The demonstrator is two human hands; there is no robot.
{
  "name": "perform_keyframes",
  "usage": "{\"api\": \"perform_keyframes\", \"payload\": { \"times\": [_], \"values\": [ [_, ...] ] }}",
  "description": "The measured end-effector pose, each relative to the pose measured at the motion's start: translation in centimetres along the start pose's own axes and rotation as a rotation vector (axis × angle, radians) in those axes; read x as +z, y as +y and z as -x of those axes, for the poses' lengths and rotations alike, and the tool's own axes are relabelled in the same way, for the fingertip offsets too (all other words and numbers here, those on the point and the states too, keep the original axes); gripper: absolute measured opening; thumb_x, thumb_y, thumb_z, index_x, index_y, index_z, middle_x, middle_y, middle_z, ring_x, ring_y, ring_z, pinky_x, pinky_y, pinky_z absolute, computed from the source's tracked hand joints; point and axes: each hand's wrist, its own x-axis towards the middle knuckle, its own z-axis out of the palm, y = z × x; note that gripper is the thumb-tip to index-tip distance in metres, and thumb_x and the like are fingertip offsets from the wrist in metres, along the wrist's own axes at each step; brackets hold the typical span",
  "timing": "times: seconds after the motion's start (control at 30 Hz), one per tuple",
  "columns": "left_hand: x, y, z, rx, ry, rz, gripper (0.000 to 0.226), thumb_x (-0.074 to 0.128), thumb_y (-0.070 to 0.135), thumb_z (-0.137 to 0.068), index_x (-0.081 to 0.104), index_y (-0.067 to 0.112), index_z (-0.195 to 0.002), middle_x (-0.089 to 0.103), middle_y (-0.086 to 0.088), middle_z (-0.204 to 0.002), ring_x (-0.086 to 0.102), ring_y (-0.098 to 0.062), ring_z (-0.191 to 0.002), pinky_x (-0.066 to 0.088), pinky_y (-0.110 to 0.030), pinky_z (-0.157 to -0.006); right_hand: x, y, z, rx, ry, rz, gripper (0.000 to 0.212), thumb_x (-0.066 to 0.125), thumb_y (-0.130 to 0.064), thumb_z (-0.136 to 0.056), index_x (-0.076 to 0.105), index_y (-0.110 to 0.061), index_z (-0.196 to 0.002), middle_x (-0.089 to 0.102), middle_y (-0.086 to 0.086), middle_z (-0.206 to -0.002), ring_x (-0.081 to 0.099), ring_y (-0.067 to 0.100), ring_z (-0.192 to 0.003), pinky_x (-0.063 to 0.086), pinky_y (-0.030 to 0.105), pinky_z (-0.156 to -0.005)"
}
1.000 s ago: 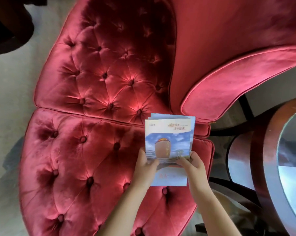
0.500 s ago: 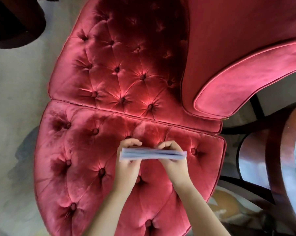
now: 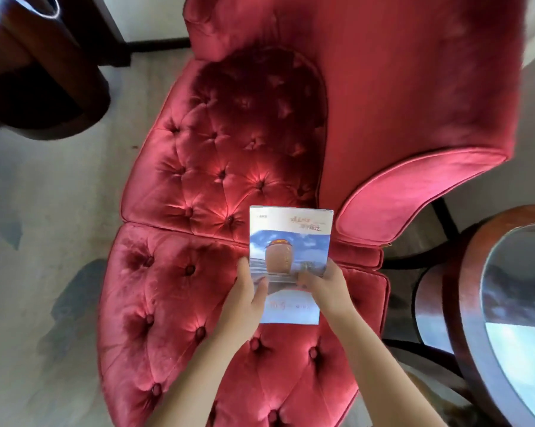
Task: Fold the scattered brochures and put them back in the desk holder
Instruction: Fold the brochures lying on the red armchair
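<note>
Holding a folded brochure upright, cover toward the camera, just below frame centre, toward 6 o'clock. It is in the air above the seat of a red tufted velvet sofa and does not rest on it.

Left hand: at 7 o'clock of the brochure, thumb laid across the cover near the left edge, the other fingers hidden behind the paper. It is clamped on the brochure.

Right hand: at 5 o'clock of the brochure, thumb pressed on the cover near the right edge, fingers behind and out of sight. It grips the brochure too. The two thumbs sit close together on the lower half, not touching.

Cover: blue sky, a large brown jar-like shape at centre, red script at 1 o'clock, a pale band along the bottom. A thin extra edge shows along the top and right side; how many sheets cannot be told.

Surroundings: the sofa's curved arm runs off toward 2 o'clock. A round wooden table with a glass top stands at 4 o'clock, near the seat. Dark wooden furniture sits at 10 o'clock. Pale carpet fills the 9 o'clock side.
</note>
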Motion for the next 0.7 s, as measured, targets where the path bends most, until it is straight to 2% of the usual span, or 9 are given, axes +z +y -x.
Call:
{"api": "perform_keyframes", "payload": {
  "times": [0.03,0.07,0.13,0.23,0.3,0.4,0.53,0.63,0.7],
  "values": [
    [-0.5,1.8,0.1,0.018,0.002,0.051,0.034,0.045,0.012,-0.098,0.032,0.013,-0.129,0.057,0.004,-0.121,0.055,-0.01,-0.111,0.043,-0.021,-0.097,-0.5,-1.7,0.7,-0.019,0.023,-0.022,0.031,0.056,0.009,-0.076,0.062,-0.018,-0.09,0.066,-0.004,-0.077,0.061,0.009,-0.069,0.051,0.02,-0.061],
    [-1.1,3.8,0.2,0.02,-0.002,0.109,0.038,0.044,0.01,-0.098,0.031,0.012,-0.133,0.054,-0.001,-0.128,0.053,-0.013,-0.118,0.042,-0.028,-0.104,-1.0,-3.4,1.5,-0.041,0.045,-0.053,0.031,0.057,0.009,-0.077,0.058,-0.016,-0.097,0.065,-0.004,-0.081,0.061,0.011,-0.073,0.051,0.018,-0.061],
    [-2.2,8.0,0.5,0.032,-0.023,0.206,0.04,0.044,0.006,-0.098,0.033,0.011,-0.135,0.052,-0.005,-0.133,0.052,-0.015,-0.122,0.042,-0.038,-0.106,-2.2,-7.0,3.3,-0.1,0.074,-0.11,0.041,0.058,0.009,-0.08,0.052,-0.016,-0.112,0.065,-0.002,-0.093,0.064,0.014,-0.083,0.056,0.02,-0.068],
    [-3.7,14.2,1.6,0.089,-0.076,0.285,0.035,0.043,0.001,-0.097,0.036,0.02,-0.127,0.054,0.003,-0.122,0.056,0.007,-0.101,0.049,-0.019,-0.091,-4.3,-11.9,6.8,-0.218,0.115,-0.144,0.056,0.058,0.01,-0.084,0.045,-0.018,-0.131,0.067,0.003,-0.111,0.069,0.017,-0.095,0.059,0.032,-0.08],
    [-4.3,17.7,2.7,0.115,-0.116,0.338,0.035,0.041,-0.001,-0.097,0.037,0.018,-0.127,0.054,0.008,-0.116,0.058,0.011,-0.094,0.052,-0.013,-0.079,-5.6,-14.5,9.8,-0.293,0.189,-0.129,0.062,0.06,0.006,-0.085,0.041,-0.022,-0.138,0.065,0.0,-0.121,0.067,0.015,-0.103,0.056,0.032,-0.087],
    [-4.2,21.7,5.6,0.149,-0.226,0.363,0.038,0.041,-0.003,-0.097,0.037,0.009,-0.132,0.054,-0.002,-0.121,0.058,-0.004,-0.104,0.053,-0.017,-0.084,-7.4,-16.2,14.9,-0.323,0.338,-0.135,0.069,0.062,0.003,-0.085,0.037,-0.028,-0.142,0.06,-0.007,-0.129,0.063,0.01,-0.111,0.053,0.032,-0.094],
    [-0.8,24.7,11.5,0.161,-0.402,0.366,0.038,0.04,-0.005,-0.096,0.037,0.011,-0.131,0.054,-0.007,-0.121,0.056,-0.013,-0.102,0.051,-0.008,-0.068,-11.0,-15.0,23.0,-0.284,0.512,-0.177,0.07,0.064,-0.001,-0.085,0.037,-0.031,-0.141,0.059,-0.009,-0.131,0.06,0.008,-0.115,0.051,0.041,-0.099],
    [3.7,26.3,16.6,0.159,-0.556,0.369,0.038,0.036,-0.007,-0.097,0.035,0.004,-0.133,0.052,-0.012,-0.125,0.054,-0.02,-0.104,0.053,-0.01,-0.067,-14.7,-12.9,29.2,-0.223,0.675,-0.19,0.07,0.065,-0.004,-0.084,0.036,-0.031,-0.142,0.058,-0.006,-0.132,0.059,0.01,-0.115,0.051,0.035,-0.098],
    [6.8,27.4,20.2,0.167,-0.656,0.354,0.037,0.036,-0.009,-0.096,0.036,0.003,-0.131,0.052,-0.012,-0.123,0.055,-0.019,-0.101,0.053,-0.009,-0.065,-17.2,-11.3,33.5,-0.186,0.782,-0.227,0.068,0.066,-0.004,-0.083,0.039,-0.031,-0.139,0.061,-0.004,-0.128,0.062,0.005,-0.109,0.054,0.023,-0.088]
  ]
}}
